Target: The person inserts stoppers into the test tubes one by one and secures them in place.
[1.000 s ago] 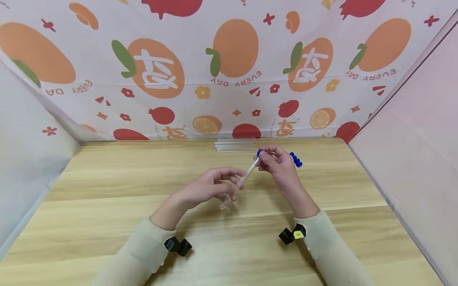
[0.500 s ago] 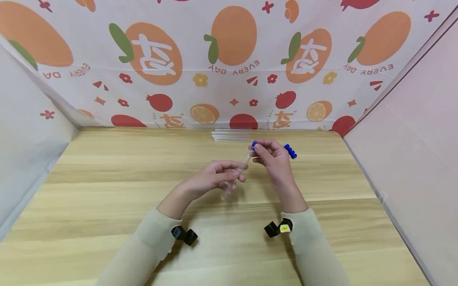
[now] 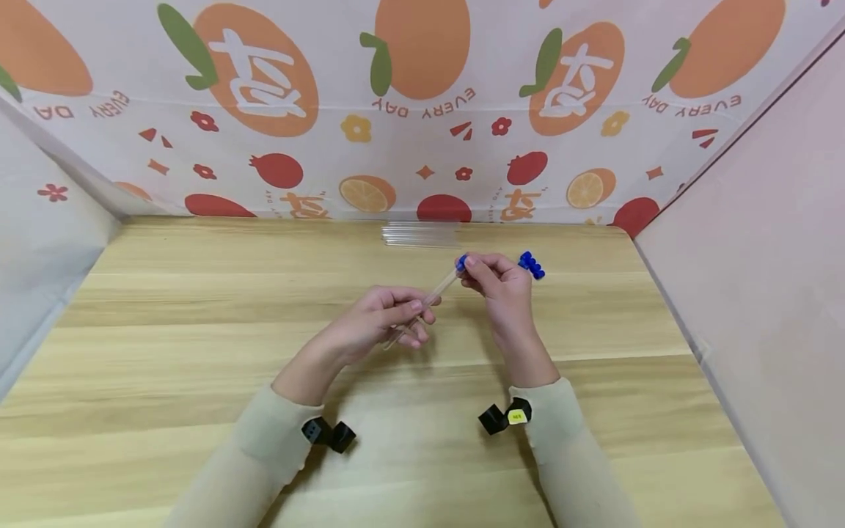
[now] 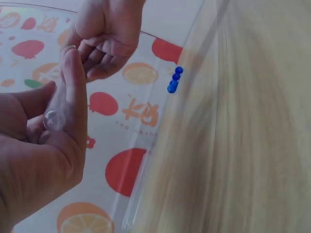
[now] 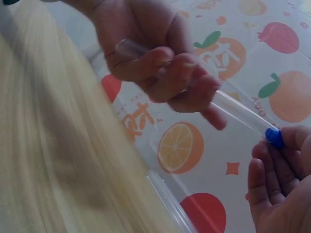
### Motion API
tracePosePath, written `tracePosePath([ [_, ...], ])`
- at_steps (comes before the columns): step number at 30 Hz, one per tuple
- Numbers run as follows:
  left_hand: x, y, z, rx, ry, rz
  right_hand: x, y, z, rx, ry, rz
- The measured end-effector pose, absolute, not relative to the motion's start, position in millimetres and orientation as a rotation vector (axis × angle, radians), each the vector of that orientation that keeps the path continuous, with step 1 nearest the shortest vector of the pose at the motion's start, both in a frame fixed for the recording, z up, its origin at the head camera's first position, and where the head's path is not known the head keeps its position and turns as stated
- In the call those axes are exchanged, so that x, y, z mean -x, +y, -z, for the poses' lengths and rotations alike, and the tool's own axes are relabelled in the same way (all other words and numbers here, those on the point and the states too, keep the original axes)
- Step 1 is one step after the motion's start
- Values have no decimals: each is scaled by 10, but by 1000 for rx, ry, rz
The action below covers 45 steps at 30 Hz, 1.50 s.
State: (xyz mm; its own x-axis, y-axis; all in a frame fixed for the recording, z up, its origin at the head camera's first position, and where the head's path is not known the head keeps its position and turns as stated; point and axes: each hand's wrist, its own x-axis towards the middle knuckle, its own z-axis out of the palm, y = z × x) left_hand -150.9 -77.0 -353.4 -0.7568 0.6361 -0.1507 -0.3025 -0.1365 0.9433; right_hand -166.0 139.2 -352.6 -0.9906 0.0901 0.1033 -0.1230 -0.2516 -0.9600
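A clear test tube (image 3: 439,287) slants above the table, its round bottom toward the lower left. My left hand (image 3: 379,323) grips it around the middle, thumb on the near side and fingers behind. In the left wrist view the tube's rounded end (image 4: 54,119) shows near the palm. At the upper end sits a blue cap (image 3: 462,262), pinched between thumb and forefinger of my right hand (image 3: 505,301). The right wrist view shows the cap (image 5: 274,138) at the tube's mouth, with the other fingers of that hand loosely curled below.
Several clear tubes (image 3: 419,234) lie side by side at the table's back edge. A small cluster of blue caps (image 3: 532,265) lies right of my right hand. Behind the wooden table (image 3: 198,293) hangs a fruit-print cloth (image 3: 409,147); pale walls stand at both sides.
The view has tilted downward. Both hands keep hold of the tube and its cap, and the tube has turned to a somewhat flatter slant.
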Motion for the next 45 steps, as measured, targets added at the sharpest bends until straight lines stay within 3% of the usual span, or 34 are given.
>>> tracePosePath([
  [23, 1504, -747, 3522, -290, 1580, -1900, 1675, 1277, 3674, 177, -1756, -2475],
  [45, 1456, -756, 3504, -280, 1606, -1893, 1647, 1321, 3666, 187, -1839, -2543],
])
